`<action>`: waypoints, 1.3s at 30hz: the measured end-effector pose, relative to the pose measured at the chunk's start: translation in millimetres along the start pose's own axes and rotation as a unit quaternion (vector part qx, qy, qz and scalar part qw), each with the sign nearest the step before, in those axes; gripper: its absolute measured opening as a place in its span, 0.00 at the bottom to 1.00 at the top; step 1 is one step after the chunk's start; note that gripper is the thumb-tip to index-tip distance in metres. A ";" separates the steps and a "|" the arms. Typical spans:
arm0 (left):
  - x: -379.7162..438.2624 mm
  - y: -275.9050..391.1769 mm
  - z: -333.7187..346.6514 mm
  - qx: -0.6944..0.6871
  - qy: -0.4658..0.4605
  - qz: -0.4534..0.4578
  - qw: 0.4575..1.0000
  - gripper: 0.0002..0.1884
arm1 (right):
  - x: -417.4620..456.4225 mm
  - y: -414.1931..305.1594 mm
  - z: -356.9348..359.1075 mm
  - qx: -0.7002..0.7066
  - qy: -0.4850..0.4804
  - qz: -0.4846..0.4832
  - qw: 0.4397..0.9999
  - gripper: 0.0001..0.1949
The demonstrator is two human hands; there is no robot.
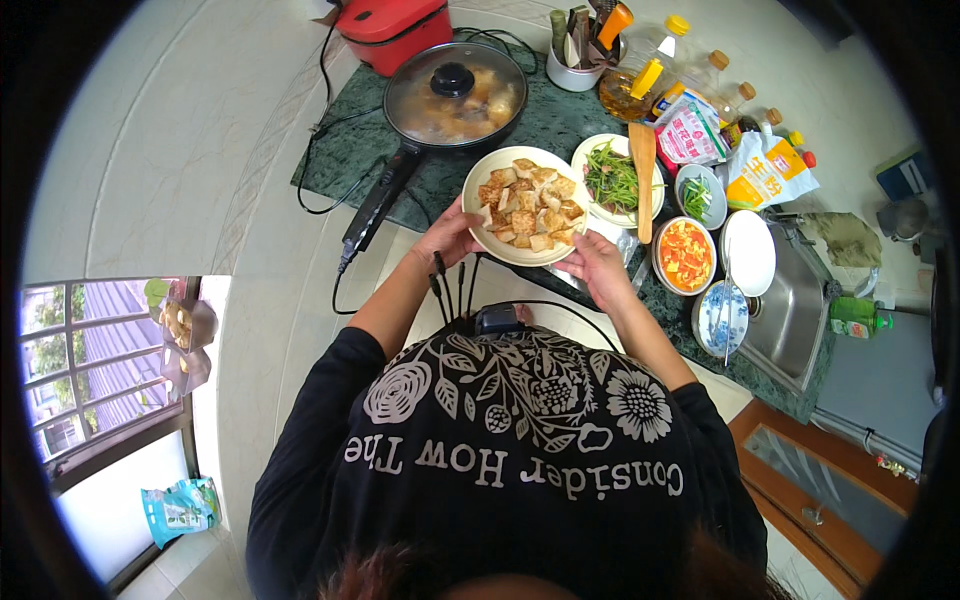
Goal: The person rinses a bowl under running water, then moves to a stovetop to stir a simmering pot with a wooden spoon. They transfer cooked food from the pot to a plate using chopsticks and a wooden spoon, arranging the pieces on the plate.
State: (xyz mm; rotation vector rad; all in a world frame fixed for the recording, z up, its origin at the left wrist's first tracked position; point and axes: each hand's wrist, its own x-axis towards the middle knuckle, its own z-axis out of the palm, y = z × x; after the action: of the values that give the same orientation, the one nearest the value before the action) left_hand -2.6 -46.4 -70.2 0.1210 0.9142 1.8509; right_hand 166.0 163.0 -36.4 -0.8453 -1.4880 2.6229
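Both hands hold a round cream plate (480,236) of browned tofu pieces (523,222) in front of my body. My left hand (448,234) grips its lower left rim, thumb on top; my right hand (598,268) grips the lower right rim. Just beyond the plate, an electric frying pan (397,97) stands on the green marble counter, its glass lid fogged over simmering food. Right of the tofu, a plate of green vegetables (606,180) has a wooden spatula (643,180) lying across its right side. A bowl of tomato and egg (684,256) sits nearer the sink.
A red lidded box (394,34), a utensil pot (574,75), an oil bottle (626,94) and seasoning bags (766,171) line the back. Chopped scallions (697,198), a white plate (748,251) and a blue-patterned bowl with chopsticks (712,322) stand beside the steel sink (795,315). The pan's handle (382,196) overhangs the edge.
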 end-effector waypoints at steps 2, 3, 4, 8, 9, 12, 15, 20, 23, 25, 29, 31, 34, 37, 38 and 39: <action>0.5 1.5 -8.2 0.008 -0.008 -0.012 1.000 0.33 | 7.1 18.1 -2.1 -0.017 0.019 -0.002 1.000 0.13; 0.2 5.0 -13.9 0.018 -0.006 -0.023 1.000 0.33 | 8.9 24.0 1.3 -0.020 0.018 -0.004 1.000 0.13; 0.2 8.5 -18.4 0.026 -0.010 -0.030 0.999 0.33 | 9.7 28.4 3.0 -0.013 0.020 -0.001 1.000 0.12; 1.8 16.5 -35.7 0.047 -0.009 -0.046 0.998 0.32 | 17.3 35.1 9.9 0.008 0.015 0.016 1.000 0.13; 0.3 20.2 -34.5 0.046 -0.003 -0.044 0.998 0.33 | 20.2 34.0 12.6 0.015 0.017 0.024 0.999 0.13; -0.2 21.1 -40.3 0.045 0.008 -0.050 0.998 0.34 | 29.1 35.4 14.1 0.022 0.020 0.036 0.999 0.12; -4.0 16.2 -42.1 0.044 0.030 -0.056 0.997 0.36 | 37.4 39.4 11.5 0.018 0.019 0.038 0.999 0.13; -8.5 2.7 -48.4 0.011 0.040 -0.028 0.999 0.35 | 47.4 41.8 10.6 -0.005 0.027 0.041 0.999 0.15; -9.8 -2.9 -55.4 0.005 0.045 -0.019 0.999 0.32 | 51.9 42.4 8.3 -0.014 0.027 0.046 0.998 0.16; -11.0 -0.5 -55.6 0.010 0.028 -0.019 0.999 0.30 | 50.2 38.1 7.2 0.022 0.014 0.031 0.999 0.16; -19.3 0.9 -59.0 0.053 0.059 -0.046 0.996 0.26 | 30.2 39.4 8.3 0.054 0.023 0.050 0.997 0.19; -30.2 6.1 -46.8 0.040 0.050 -0.044 0.997 0.25 | 14.4 39.5 9.0 0.062 0.025 0.049 0.997 0.21; -45.7 8.8 -43.1 0.028 0.045 -0.021 0.998 0.25 | -2.9 41.3 3.7 0.086 0.004 0.047 0.995 0.19; -62.3 -16.4 -96.1 0.021 0.172 -0.047 0.984 0.24 | -18.8 43.0 -1.7 -0.053 0.031 0.077 0.995 0.15; -79.9 -8.1 -89.4 0.064 0.138 -0.059 0.987 0.24 | -29.0 49.9 -12.4 -0.081 0.055 0.067 0.993 0.12; -105.3 3.0 -77.4 0.108 0.106 -0.068 0.986 0.25 | -39.9 58.7 -23.5 -0.109 0.077 0.057 0.989 0.09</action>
State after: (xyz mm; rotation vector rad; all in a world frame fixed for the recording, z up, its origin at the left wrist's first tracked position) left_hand 8.8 -175.0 -90.2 -0.0062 1.2400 1.6564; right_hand 225.3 138.8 -74.9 -1.1533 -1.7549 2.4322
